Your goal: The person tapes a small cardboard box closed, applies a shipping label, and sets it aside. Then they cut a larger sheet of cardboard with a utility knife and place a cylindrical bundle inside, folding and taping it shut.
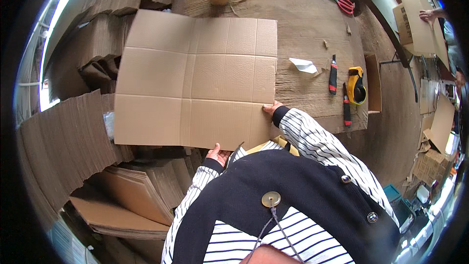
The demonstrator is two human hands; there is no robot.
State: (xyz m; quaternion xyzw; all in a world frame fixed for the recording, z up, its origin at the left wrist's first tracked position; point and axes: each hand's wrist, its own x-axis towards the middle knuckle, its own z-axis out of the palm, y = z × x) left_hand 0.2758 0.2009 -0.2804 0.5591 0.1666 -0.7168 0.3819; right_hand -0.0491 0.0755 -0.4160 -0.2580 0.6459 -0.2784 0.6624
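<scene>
A large creased cardboard sheet (220, 76) lies spread before me, its fold lines dividing it into several panels. My left hand (218, 155) grips its near edge, thumb on top and the other fingers partly hidden beneath. At the near right corner, my right hand (273, 109) pinches the right edge, also with the thumb above and the fingers mostly under the board. The sheet rests partly over the wooden table (293, 29) and reaches left over stacked cardboard.
Red-handled scissors (342, 4), a red-and-black utility knife (333, 75), another similar tool (347, 110), a yellow-and-black tool (357, 86) and a white scrap (303, 65) lie on the table. Cardboard stacks (68, 137) fill the left. A co-worker's hand (428, 15) touches a box (415, 24).
</scene>
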